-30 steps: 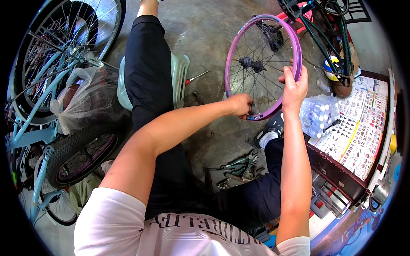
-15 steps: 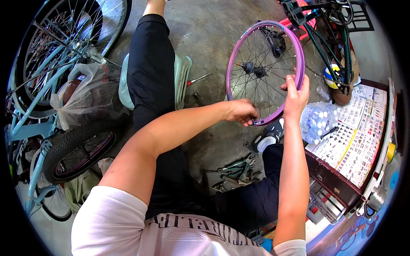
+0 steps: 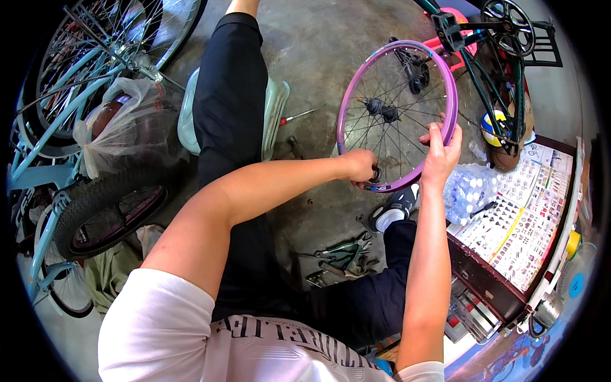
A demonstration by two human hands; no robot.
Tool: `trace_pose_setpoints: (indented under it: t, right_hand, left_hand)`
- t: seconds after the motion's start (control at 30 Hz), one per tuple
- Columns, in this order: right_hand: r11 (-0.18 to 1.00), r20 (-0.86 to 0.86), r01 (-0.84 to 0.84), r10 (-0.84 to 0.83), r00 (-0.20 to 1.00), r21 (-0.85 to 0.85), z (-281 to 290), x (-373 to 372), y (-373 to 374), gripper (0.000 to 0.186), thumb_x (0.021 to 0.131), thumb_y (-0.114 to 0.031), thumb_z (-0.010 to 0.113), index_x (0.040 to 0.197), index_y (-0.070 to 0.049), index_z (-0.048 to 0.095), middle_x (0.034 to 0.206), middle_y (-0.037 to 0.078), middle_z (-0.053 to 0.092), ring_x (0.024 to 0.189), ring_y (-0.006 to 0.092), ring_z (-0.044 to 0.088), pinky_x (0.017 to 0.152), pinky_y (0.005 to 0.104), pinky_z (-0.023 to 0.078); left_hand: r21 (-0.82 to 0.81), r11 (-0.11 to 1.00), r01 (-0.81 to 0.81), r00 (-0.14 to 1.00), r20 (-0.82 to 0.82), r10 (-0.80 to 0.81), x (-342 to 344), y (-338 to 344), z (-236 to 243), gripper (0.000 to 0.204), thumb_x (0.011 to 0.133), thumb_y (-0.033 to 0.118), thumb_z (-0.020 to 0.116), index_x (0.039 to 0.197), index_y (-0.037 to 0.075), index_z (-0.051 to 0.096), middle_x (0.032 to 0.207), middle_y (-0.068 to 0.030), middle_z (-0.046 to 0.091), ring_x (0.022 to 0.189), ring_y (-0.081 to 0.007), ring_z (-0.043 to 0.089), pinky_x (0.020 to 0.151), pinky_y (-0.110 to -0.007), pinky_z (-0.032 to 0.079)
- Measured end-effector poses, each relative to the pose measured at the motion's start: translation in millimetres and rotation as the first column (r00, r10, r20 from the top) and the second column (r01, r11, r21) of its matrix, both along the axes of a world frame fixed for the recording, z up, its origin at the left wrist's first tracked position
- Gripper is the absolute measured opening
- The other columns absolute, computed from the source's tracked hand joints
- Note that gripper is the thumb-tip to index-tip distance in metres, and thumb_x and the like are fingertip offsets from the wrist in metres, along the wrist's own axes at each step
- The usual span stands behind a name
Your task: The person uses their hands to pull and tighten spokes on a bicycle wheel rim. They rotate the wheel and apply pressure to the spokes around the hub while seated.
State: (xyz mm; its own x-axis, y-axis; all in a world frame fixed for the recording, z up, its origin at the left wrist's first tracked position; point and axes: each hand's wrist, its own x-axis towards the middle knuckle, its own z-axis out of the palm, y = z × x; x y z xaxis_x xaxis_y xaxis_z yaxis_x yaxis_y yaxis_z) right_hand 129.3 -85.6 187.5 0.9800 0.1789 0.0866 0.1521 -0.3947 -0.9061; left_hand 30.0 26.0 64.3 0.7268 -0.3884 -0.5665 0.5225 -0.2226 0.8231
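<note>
Floor: bare concrete; blue bike at left. Purple rim held upright above floor, ahead of knees, spokes and hub exposed. Right hand: grip closed on rim's right edge. Left hand: grip clenched at lower rim, small tool inside, kind unclear

A stained grey concrete floor spreads far ahead in daylight. Light-blue bicycles crowd the left. A dark wooden cabinet topped with a printed sheet stands right.
</note>
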Motion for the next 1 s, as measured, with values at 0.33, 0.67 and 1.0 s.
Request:
trace_pose_setpoints:
  t: [0.33, 0.67, 1.0]
  right_hand:
    - [0.999, 0.014, -0.028, 0.028, 1.000, -0.037, -1.0, -2.0, -2.3, 0.036, 0.097, -0.011, 0.064, 0.129, 0.003, 0.058, 0.099, 0.008, 0.067, 0.069, 0.0115, 0.062, 0.069, 0.0265, 0.051]
    - [1.000, 0.010, -0.011, 0.011, 1.000, 0.012, -0.2, -9.6, 7.5, 0.036, 0.095, -0.010, 0.064, 0.128, 0.004, 0.058, 0.099, 0.009, 0.066, 0.070, 0.0135, 0.063, 0.067, 0.0285, 0.052]
    - [0.999, -0.004, -0.018, 0.018, 1.000, 0.033, -1.9, -8.0, 1.4, 0.035, 0.095, -0.010, 0.065, 0.127, 0.002, 0.059, 0.098, 0.008, 0.065, 0.070, 0.0132, 0.063, 0.067, 0.0283, 0.052]
  left_hand:
    - [-0.394, 0.856, -0.334, 0.900, -0.405, 0.164, -2.0, 2.0, -8.6, 0.020, 0.088, 0.003, 0.059, 0.105, -0.004, 0.068, 0.086, -0.0107, 0.071, 0.071, -0.0192, 0.070, 0.061, -0.035, 0.057]
    - [-0.371, 0.889, -0.268, 0.901, -0.424, 0.095, 1.2, -6.9, -12.7, 0.028, 0.093, 0.012, 0.065, 0.117, -0.001, 0.062, 0.091, -0.0061, 0.066, 0.067, -0.0143, 0.064, 0.057, -0.034, 0.057]
    - [0.348, 0.936, -0.053, 0.932, 0.354, -0.079, -10.2, -14.6, -27.6, 0.027, 0.088, 0.004, 0.059, 0.111, -0.003, 0.071, 0.091, -0.0162, 0.074, 0.081, -0.0218, 0.075, 0.067, -0.040, 0.060]
